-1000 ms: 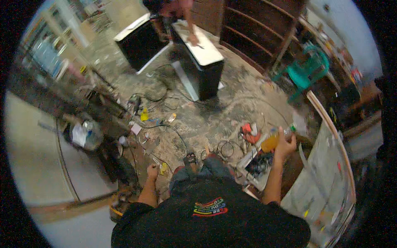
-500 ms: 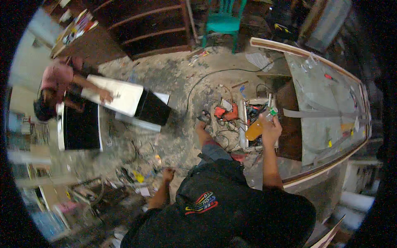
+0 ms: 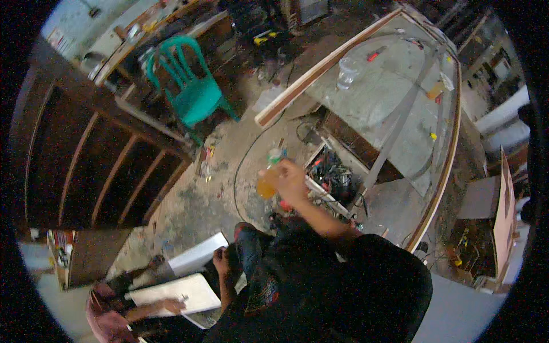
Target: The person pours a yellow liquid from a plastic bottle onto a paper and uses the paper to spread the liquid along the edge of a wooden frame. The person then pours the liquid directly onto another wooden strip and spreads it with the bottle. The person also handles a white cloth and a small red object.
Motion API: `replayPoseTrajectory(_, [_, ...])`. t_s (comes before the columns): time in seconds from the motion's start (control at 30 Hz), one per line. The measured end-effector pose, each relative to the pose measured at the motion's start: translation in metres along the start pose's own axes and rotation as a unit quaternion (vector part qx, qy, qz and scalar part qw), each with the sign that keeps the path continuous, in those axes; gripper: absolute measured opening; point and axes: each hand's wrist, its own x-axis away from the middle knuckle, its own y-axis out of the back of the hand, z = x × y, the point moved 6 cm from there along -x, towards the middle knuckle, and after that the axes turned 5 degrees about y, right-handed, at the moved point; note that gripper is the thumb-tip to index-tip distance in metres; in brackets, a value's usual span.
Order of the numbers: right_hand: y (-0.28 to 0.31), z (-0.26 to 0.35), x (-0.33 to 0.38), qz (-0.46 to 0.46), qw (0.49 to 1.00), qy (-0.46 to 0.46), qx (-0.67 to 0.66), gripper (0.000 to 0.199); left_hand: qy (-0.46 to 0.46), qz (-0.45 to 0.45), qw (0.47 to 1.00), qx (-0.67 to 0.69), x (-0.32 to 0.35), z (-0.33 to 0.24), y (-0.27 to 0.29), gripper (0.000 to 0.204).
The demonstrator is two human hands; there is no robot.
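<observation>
A broad grey panel with a wooden rim (image 3: 414, 86) spreads to the right of the green chair (image 3: 200, 100), with loose strips lying across it. A dark brown shelf unit (image 3: 103, 171) stands to the left of the chair and on its near side, toward the wearer. A co-worker in a pinkish shirt (image 3: 103, 314) is well apart from the chair, on its near side, one blurred hand over a white-topped box (image 3: 203, 291). The chair has a slatted back and stands on the stained floor. An open crate (image 3: 327, 195), filled with a dark tangle of cables and tools, sits to the right of the chair and nearer the wearer.

The wearer's right hand (image 3: 293, 182) is on the near side of the chair and to its right, fingers closed around a bottle of orange liquid (image 3: 266, 187), which is held tilted. The left hand (image 3: 222, 258) is farther from the chair on the near side, near the white-topped box, fingers bent; whether it holds anything, I cannot tell. A clear plastic container (image 3: 346, 74) and a small red tool (image 3: 374, 56) are on the panel, right of the chair.
</observation>
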Motion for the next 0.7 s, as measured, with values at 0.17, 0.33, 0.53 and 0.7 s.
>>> replayPoseTrajectory(0.17, [-0.071, 0.047, -0.054, 0.028, 0.994, 0.095, 0.041, 0.036, -0.135, 0.104, 0.979, 0.108, -0.104, -0.212, -0.028, 0.036])
replayPoseTrajectory(0.33, [-0.152, 0.030, -0.118, 0.076, 0.997, 0.020, 0.024, 0.041, -0.313, 0.209, 0.926, -0.011, -0.162, -0.391, -0.058, 0.058])
replayPoseTrajectory(0.53, [-0.263, 0.015, -0.232, 0.158, 0.985, -0.066, -0.029, 0.039, -0.180, 0.408, 0.893, 0.060, -0.317, -0.459, -0.109, 0.059])
replayPoseTrajectory(0.7, [-0.312, 0.020, -0.334, 0.297, 0.953, 0.055, -0.036, 0.071, 0.038, 0.484, 0.778, 0.398, -0.399, -0.545, -0.120, 0.033])
